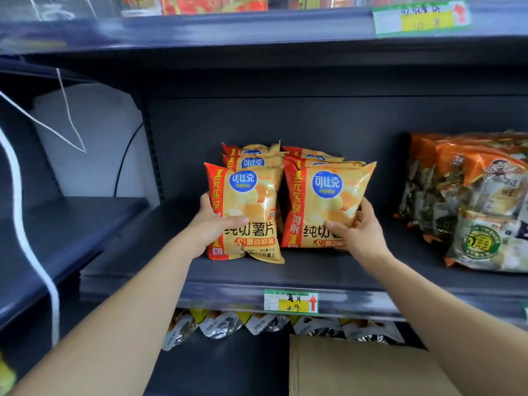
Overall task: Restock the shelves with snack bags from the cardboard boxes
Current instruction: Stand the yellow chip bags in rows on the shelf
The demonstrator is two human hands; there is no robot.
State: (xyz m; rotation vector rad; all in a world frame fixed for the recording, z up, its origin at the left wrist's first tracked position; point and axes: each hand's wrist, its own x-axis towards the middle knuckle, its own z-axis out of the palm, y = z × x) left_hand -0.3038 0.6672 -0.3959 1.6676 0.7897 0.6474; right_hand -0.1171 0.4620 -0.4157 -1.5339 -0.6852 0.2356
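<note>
Two rows of yellow-and-red chip bags stand on the dark grey shelf (300, 270). My left hand (213, 224) grips the front left bag (248, 201) at its lower left side, thumb across the front. My right hand (358, 227) grips the front right bag (325, 201) at its lower right corner. Both bags stand upright on the shelf, with more of the same bags (254, 155) lined up behind them. A cardboard box (357, 370) shows at the bottom, below the shelf.
Large orange-and-clear snack packs (471, 201) fill the shelf's right end. A green-and-yellow price tag (291, 301) hangs on the shelf edge. Silver-and-yellow bags (228, 324) sit on the shelf below. Another shelf bay (65, 224) lies to the left, with a white cord (20, 195) hanging there.
</note>
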